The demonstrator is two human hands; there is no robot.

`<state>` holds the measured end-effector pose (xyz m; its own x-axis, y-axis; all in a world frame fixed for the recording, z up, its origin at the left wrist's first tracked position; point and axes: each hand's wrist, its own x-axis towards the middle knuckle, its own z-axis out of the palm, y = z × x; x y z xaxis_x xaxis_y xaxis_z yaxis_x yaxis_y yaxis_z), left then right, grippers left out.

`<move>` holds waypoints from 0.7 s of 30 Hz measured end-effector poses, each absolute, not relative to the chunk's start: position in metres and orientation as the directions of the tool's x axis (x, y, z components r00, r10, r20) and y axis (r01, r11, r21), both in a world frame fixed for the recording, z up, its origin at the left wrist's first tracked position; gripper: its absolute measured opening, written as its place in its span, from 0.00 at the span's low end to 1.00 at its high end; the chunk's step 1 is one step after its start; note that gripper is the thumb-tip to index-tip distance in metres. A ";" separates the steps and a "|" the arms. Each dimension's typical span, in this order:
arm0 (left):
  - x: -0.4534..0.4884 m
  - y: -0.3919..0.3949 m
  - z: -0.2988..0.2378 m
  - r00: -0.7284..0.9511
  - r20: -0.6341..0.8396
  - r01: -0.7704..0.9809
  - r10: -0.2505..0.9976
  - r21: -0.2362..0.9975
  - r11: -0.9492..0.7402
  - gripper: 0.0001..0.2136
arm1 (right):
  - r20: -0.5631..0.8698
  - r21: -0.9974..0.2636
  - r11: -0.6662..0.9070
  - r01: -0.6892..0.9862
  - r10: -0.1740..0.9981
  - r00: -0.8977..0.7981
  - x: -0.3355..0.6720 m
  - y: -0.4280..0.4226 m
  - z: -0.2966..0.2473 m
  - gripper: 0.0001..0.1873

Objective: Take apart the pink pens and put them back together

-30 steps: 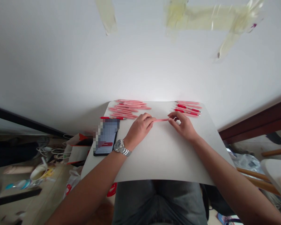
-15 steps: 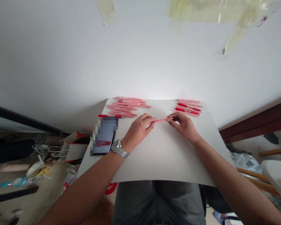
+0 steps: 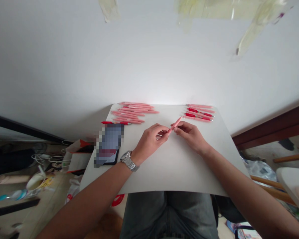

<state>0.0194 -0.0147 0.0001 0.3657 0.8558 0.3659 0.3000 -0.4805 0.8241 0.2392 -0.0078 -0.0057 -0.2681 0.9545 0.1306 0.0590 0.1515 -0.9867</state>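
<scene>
A pink pen (image 3: 175,124) is tilted up to the right above the white table (image 3: 169,166). My left hand (image 3: 153,136) pinches its lower end between thumb and fingers. My right hand (image 3: 188,132) is closed against the pen's side, fingertips on or just touching it. Behind my left hand lies a pile of pink pens (image 3: 133,113). A smaller group of pink pens (image 3: 199,110) lies behind my right hand, with two red pens among them; one is a red pen (image 3: 200,117) with a silver tip.
A phone (image 3: 111,142), partly blurred out, lies at the table's left side, with another red pen (image 3: 112,122) behind it. A white wall (image 3: 149,59) rises at the back edge. Bags, a bottle (image 3: 15,195) and cables are on the floor at left.
The pen has swung from nearly level to a steep tilt, its far end now raised toward the wall. My right hand has moved left and slid along the pen toward my left hand.
</scene>
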 end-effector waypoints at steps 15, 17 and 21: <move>0.016 -0.010 -0.002 0.271 0.233 0.156 0.934 0.947 -0.281 0.14 | 0.039 -0.998 0.028 -0.048 0.966 -0.257 0.237 -0.016 -0.001 0.19; 0.015 -0.009 -0.001 0.248 0.202 0.104 0.947 0.967 -0.234 0.16 | 0.020 -1.000 0.013 -0.026 0.964 -0.266 0.235 -0.018 0.000 0.20; 0.014 -0.009 0.003 0.258 0.174 -0.015 0.951 0.984 -0.176 0.18 | 0.015 -0.999 0.027 0.034 0.950 -0.312 0.232 -0.022 0.003 0.20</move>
<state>0.0140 -0.0090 0.0029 0.2576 0.9505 0.1735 -0.0145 -0.1758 0.9843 0.2316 -0.0222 0.0033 -0.3119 0.9500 0.0150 0.0344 0.0271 -0.9990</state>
